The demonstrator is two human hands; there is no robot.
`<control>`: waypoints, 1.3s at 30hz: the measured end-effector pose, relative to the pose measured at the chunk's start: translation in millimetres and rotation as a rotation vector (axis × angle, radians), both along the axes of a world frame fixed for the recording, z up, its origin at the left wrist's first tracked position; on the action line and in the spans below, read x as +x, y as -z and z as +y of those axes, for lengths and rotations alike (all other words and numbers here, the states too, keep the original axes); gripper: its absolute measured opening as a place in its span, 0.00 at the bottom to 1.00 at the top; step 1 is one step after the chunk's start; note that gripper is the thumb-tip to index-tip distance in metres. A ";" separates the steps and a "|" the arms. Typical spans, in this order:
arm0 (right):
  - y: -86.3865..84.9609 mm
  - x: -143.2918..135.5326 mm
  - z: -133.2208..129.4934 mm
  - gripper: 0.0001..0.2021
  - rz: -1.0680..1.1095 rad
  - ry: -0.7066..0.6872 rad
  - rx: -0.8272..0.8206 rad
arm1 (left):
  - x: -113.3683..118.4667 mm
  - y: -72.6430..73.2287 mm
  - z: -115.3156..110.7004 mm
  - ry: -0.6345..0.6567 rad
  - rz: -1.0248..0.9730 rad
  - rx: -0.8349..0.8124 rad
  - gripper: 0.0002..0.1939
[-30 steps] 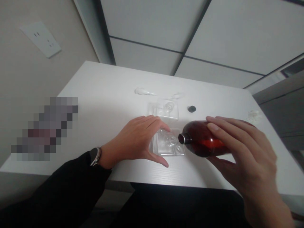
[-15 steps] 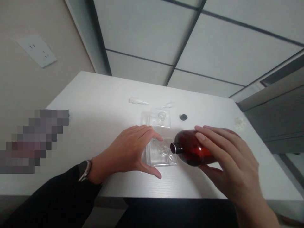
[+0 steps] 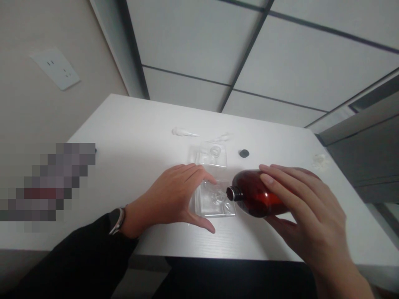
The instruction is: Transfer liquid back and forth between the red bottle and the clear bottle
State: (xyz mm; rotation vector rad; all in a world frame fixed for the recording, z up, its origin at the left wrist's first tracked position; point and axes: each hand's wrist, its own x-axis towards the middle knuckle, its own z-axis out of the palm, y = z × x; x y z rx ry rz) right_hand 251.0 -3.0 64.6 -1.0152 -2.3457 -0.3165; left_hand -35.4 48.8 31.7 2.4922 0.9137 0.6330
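White table (image 3: 131,137) takes up most of the view, pushed up against a beige wall with a socket (image 3: 55,68) on it. There's a blurred-out patch sitting on the left part of the table.

Right hand (image 3: 307,216) is wrapped around a brown bottle (image 3: 254,198), fingers spread over the top of it and thumb underneath, so a proper grip. The bottle is tipped onto its side above the table, open neck pointing left, right over the near edge of a clear tray (image 3: 214,202).

Left hand (image 3: 170,199) lies on the table just left of that tray, fingers and thumb opened in a wide C around its left side, fingertips touching the far corner. It's bracing the tray rather than closing on it. Watch (image 3: 116,220) on that wrist, black sleeve below it.

A second clear tray (image 3: 209,154) sits just behind the first one. Further back there's a clear dropper-looking thing (image 3: 184,132), can't tell exactly what it is. Small black cap (image 3: 244,153) lies right of the far tray, apart from the bottle. Little crumpled clear bit (image 3: 321,160) near the right edge.
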 end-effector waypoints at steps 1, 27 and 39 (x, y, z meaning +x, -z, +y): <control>-0.1 0.1 -0.1 0.43 0.004 -0.002 0.000 | 0.0 0.2 0.3 0.002 -0.008 0.001 0.44; -3.7 -0.8 -1.7 0.43 0.018 0.020 -0.047 | 0.0 0.3 0.5 0.009 0.010 -0.029 0.42; -3.9 -3.1 -1.4 0.43 0.003 0.032 -0.010 | 0.1 0.1 0.7 0.012 0.009 -0.030 0.43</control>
